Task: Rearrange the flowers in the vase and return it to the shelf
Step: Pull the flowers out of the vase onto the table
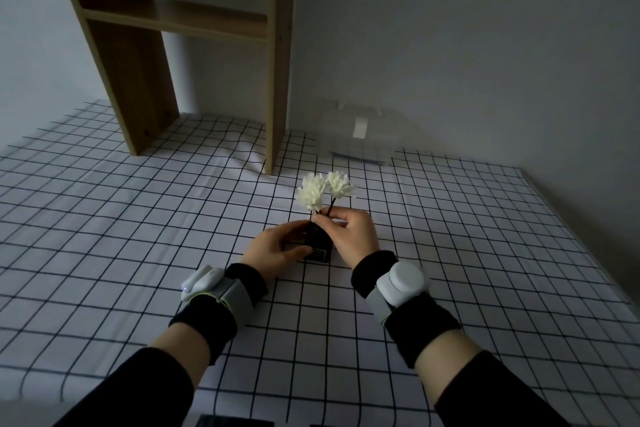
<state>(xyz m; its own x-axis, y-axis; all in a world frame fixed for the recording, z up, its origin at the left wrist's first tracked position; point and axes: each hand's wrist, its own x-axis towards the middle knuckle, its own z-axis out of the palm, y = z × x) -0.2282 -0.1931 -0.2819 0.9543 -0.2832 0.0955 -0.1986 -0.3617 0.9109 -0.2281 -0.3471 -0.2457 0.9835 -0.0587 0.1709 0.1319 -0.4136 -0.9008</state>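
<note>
A person's right hand (349,236) pinches the dark stems just below two white flowers (323,191), thumb and fingertips closed on them, while the left hand (273,248) wraps around a small dark vase (320,248) to steady it on the checked tablecloth (138,236). The vase stands on the table near its middle, well in front of the wooden shelf (180,15), whose board sits bare above. Both blooms lean slightly apart, their stems meeting inside the vase mouth, which the fingers partly hide. Each wrist carries a strapped white sensor over a black cuff.

The work appears to be at the arranging stage: the flowers are being set, and the vase has not yet gone back. The next move probably calls for a light release of the stems without tipping the small vase, then a firm two-handed or left-hand lift up and forward to the shelf board. A clear plastic box (356,135) rests by the wall behind, apart from the action.
</note>
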